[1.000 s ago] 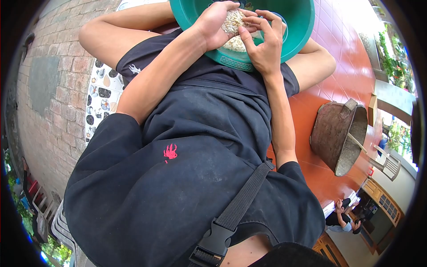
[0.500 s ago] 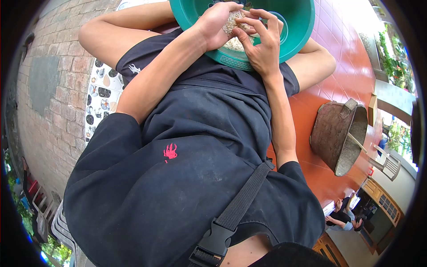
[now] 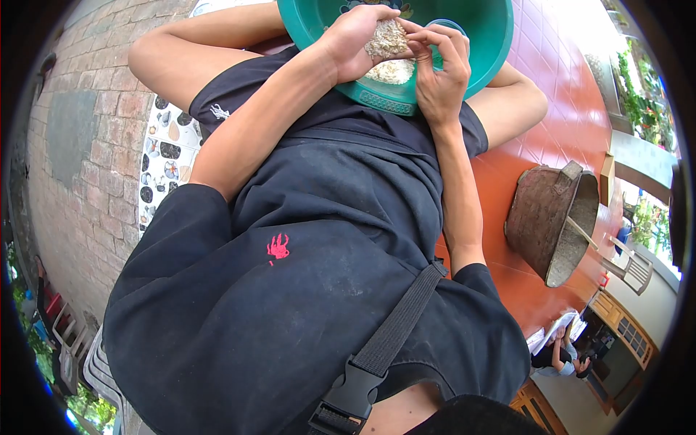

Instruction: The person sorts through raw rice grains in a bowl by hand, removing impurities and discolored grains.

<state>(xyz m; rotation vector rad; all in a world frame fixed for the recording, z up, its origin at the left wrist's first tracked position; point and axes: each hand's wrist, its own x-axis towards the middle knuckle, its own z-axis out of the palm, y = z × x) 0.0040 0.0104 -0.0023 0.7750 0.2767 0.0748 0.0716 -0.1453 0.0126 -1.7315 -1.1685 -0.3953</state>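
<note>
My left hand (image 3: 349, 45) is cupped, palm up, around a heap of rice grains (image 3: 387, 40). Close beside it, my right hand (image 3: 444, 81) has its thumb and fingertips drawn together at the edge of that heap; whatever they pinch is too small to make out. Both hands are over a green plastic basin (image 3: 487, 67) resting on my lap. More pale rice (image 3: 392, 72) lies in the basin under my hands. A small round container with a blue rim (image 3: 458, 27) shows in the basin, partly hidden behind my right hand.
A large worn bucket (image 3: 540, 217) with a stick in it lies on the red tiled floor (image 3: 486, 196) to my right. A person (image 3: 562, 355) sits farther back there, holding papers. Brick paving (image 3: 109, 130) and a pebble-patterned edge (image 3: 168, 152) are on my left.
My right hand has drawn slightly to the right, its fingertips leaving the middle of the rice for the edge. More of the rice in my left palm shows.
</note>
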